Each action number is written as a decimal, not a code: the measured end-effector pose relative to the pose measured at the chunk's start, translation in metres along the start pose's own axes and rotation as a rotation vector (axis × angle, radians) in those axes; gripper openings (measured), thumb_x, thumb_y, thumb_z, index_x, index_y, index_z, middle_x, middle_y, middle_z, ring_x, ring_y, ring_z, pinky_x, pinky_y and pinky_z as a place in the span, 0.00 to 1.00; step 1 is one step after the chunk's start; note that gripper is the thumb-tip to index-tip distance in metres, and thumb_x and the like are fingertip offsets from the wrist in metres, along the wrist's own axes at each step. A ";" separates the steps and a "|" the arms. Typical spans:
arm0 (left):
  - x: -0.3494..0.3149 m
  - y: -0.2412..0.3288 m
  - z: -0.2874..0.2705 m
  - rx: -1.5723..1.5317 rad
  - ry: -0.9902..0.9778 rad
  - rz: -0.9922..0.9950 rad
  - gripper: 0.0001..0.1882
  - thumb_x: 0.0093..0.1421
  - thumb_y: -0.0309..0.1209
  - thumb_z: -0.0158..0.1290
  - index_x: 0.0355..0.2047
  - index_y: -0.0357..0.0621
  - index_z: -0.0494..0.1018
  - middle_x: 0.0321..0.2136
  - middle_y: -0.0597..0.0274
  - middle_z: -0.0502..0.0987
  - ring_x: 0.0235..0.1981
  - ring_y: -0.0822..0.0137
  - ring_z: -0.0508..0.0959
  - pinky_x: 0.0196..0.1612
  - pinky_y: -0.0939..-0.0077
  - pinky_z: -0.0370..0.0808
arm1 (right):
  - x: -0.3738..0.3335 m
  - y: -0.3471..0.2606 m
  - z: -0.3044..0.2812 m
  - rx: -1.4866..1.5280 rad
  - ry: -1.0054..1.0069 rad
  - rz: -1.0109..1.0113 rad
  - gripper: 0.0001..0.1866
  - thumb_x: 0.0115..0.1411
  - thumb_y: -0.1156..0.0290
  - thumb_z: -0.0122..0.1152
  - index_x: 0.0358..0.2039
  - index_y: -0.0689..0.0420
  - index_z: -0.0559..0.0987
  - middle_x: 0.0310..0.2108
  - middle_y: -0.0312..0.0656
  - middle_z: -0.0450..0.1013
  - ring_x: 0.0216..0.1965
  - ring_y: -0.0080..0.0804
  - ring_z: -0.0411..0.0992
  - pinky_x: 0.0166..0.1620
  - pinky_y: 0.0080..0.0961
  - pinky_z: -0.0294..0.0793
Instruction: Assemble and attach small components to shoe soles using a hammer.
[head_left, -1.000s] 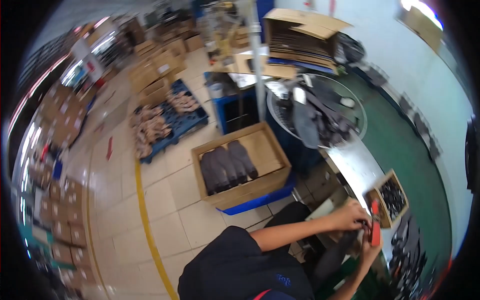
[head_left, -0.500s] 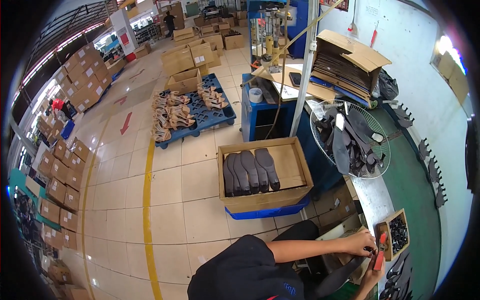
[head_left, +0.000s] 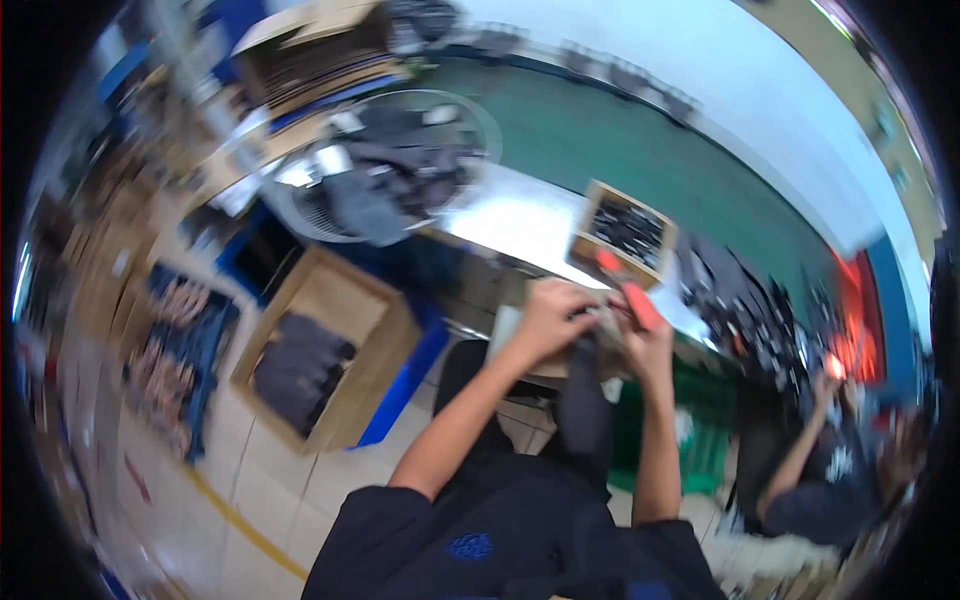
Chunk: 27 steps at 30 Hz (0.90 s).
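My left hand (head_left: 555, 318) is closed, its fingertips pinched at the upper end of a dark grey shoe insole (head_left: 586, 395). The insole hangs down toward my lap. Beside it my right hand (head_left: 645, 345) is wrapped round a red-handled tool (head_left: 638, 303), whose kind is blurred. Whether my right fingers also touch the insole I cannot tell. Just beyond the tool, a small wooden box (head_left: 625, 262) of small dark pieces sits on the bench. Any small part between my fingertips is hidden.
On the metal bench (head_left: 525, 215) stands a wire basket (head_left: 490, 135) of dark shoe parts. More dark pieces (head_left: 725, 285) lie right of the wooden box. Grey insoles fill part of a cardboard box (head_left: 392, 345) at left. A green crate (head_left: 685, 435) and a co-worker (head_left: 825, 470) are at right.
My view has swung to the right, bringing the co-worker and green crate into the picture. Both hands stay together at the insole's end, and the red-handled tool remains in my right hand.
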<state>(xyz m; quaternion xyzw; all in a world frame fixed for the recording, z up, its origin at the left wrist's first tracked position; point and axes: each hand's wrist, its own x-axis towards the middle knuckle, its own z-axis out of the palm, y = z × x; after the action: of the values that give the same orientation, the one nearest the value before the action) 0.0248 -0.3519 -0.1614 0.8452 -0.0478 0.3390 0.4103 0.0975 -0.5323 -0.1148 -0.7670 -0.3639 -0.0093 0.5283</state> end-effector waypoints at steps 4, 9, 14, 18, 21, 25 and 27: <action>0.007 0.012 -0.005 -0.018 -0.096 -0.076 0.15 0.57 0.43 0.60 0.35 0.44 0.81 0.36 0.56 0.80 0.44 0.56 0.77 0.58 0.58 0.63 | 0.000 -0.001 -0.008 0.093 -0.001 0.066 0.11 0.61 0.76 0.61 0.44 0.65 0.82 0.38 0.44 0.82 0.40 0.28 0.79 0.46 0.25 0.75; 0.003 0.017 0.001 -0.027 -0.123 -0.066 0.16 0.57 0.43 0.60 0.36 0.44 0.81 0.35 0.56 0.80 0.45 0.55 0.77 0.60 0.58 0.63 | -0.007 -0.010 -0.013 0.138 -0.003 0.127 0.12 0.57 0.78 0.63 0.43 0.64 0.82 0.37 0.48 0.81 0.40 0.36 0.80 0.45 0.27 0.76; -0.007 0.013 0.006 -0.001 -0.091 -0.026 0.16 0.53 0.37 0.63 0.39 0.41 0.79 0.37 0.54 0.80 0.44 0.52 0.77 0.55 0.58 0.67 | -0.003 -0.013 -0.013 -0.029 -0.072 -0.065 0.17 0.51 0.84 0.62 0.44 0.65 0.79 0.41 0.52 0.78 0.44 0.47 0.78 0.48 0.31 0.75; -0.006 0.009 0.001 0.016 -0.104 -0.059 0.16 0.54 0.37 0.63 0.40 0.41 0.79 0.39 0.53 0.80 0.46 0.52 0.77 0.57 0.59 0.67 | -0.001 -0.020 -0.012 0.004 -0.123 -0.033 0.17 0.51 0.84 0.62 0.43 0.65 0.79 0.41 0.51 0.78 0.43 0.47 0.78 0.47 0.31 0.75; -0.003 0.006 0.002 0.000 -0.108 -0.027 0.17 0.54 0.37 0.62 0.41 0.42 0.79 0.41 0.53 0.80 0.48 0.51 0.76 0.58 0.59 0.66 | -0.002 -0.017 -0.012 -0.059 -0.133 -0.037 0.17 0.50 0.84 0.62 0.43 0.65 0.79 0.41 0.51 0.78 0.43 0.47 0.78 0.46 0.31 0.76; 0.000 0.003 0.007 -0.017 -0.052 -0.025 0.16 0.53 0.38 0.63 0.38 0.42 0.80 0.37 0.55 0.79 0.45 0.54 0.76 0.59 0.58 0.63 | 0.000 -0.013 -0.009 -0.076 -0.111 -0.048 0.16 0.50 0.84 0.62 0.42 0.64 0.79 0.42 0.50 0.78 0.43 0.48 0.78 0.46 0.31 0.76; 0.000 0.002 0.007 -0.022 -0.050 -0.024 0.16 0.53 0.38 0.63 0.38 0.42 0.80 0.37 0.54 0.79 0.45 0.54 0.76 0.59 0.58 0.63 | 0.003 -0.015 -0.010 -0.106 -0.130 -0.087 0.16 0.51 0.84 0.62 0.42 0.63 0.80 0.42 0.48 0.78 0.43 0.48 0.78 0.47 0.31 0.76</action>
<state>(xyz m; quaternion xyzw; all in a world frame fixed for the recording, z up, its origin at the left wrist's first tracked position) 0.0276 -0.3581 -0.1628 0.8493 -0.0519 0.3123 0.4224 0.0949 -0.5366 -0.0972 -0.7763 -0.4294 -0.0016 0.4614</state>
